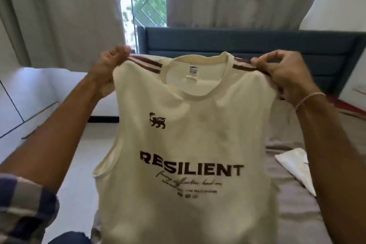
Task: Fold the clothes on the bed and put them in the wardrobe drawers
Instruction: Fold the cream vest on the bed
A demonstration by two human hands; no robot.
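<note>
A cream sleeveless shirt [190, 140] with dark "RESILIENT" lettering and maroon shoulder stripes hangs upright in front of me, its front facing me. My left hand [111, 65] pinches its left shoulder. The right shoulder is pinched by my right hand [281, 73], which wears a thin bracelet at the wrist. The shirt's lower part drops below the frame and hides much of the bed [293, 204] under it.
A white folded garment [295, 166] lies on the grey bedsheet at the right. A blue padded headboard [247, 43] stands behind, with grey curtains [65, 12] and a window above. White wardrobe fronts [17, 103] line the left side.
</note>
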